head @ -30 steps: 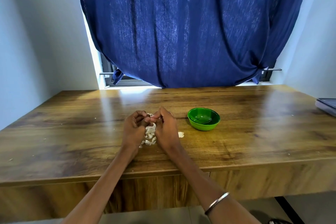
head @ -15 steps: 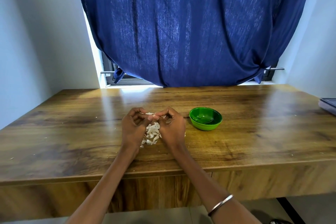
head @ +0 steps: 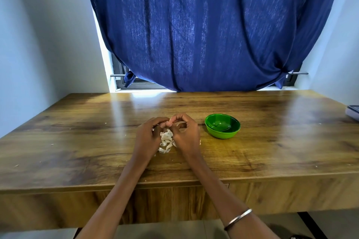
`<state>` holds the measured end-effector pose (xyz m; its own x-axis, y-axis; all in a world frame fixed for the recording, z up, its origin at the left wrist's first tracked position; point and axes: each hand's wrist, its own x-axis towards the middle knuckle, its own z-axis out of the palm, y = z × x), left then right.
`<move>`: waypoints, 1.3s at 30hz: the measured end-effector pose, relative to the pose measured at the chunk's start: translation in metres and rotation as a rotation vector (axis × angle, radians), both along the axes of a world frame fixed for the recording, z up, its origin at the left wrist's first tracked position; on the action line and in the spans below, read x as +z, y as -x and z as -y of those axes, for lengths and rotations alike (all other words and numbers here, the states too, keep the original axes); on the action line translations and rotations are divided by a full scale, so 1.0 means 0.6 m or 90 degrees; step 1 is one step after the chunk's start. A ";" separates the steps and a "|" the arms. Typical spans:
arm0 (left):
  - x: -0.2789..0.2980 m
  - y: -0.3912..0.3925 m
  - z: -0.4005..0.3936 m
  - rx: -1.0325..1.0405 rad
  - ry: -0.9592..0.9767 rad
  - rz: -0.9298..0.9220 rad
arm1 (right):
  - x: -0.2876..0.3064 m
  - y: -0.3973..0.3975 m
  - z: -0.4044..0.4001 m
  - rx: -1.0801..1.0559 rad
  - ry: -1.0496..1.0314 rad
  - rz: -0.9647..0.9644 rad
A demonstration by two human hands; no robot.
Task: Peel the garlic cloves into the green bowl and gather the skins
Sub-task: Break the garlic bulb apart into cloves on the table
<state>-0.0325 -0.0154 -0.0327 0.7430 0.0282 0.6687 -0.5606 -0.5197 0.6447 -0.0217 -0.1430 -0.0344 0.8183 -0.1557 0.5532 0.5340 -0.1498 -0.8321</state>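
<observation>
Both hands meet over the middle of the wooden bench (head: 77, 141), fingers curled inward and knuckles up. The left hand (head: 148, 136) has its fingertips bent toward the right, and they come together with those of the right hand (head: 186, 134) at a small pale piece, a garlic clove (head: 175, 123) or a strip of its skin; which of the two cannot be told. The right hand's thumb and forefinger form a ring around that piece, pinching it, and the left hand's fingertips pinch the same piece from the other side. Neither hand is spread flat; both are closed down to a fine grip.

Directly beneath and between the hands, toward 6 o'clock from the pinched piece, lies a loose heap of white papery skins (head: 166, 140) on the bench, touching or just beside both hands. A scrap more of skin peeks out at the right hand's 3 o'clock edge. Small pale flecks are scattered over the bench toward 9 o'clock.

The green bowl (head: 222, 128) stands upright on the bench at 3 o'clock from the hands, near the right hand but apart from it. What it contains cannot be made out against the glossy green inside.

A metal bangle (head: 238, 219) circles the right forearm. A blue curtain (head: 204, 29) hangs behind the bench at 12 o'clock.
</observation>
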 end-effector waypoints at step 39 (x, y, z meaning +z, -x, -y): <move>0.005 0.025 0.008 0.167 -0.240 0.014 | -0.002 -0.001 -0.003 -0.013 0.066 -0.051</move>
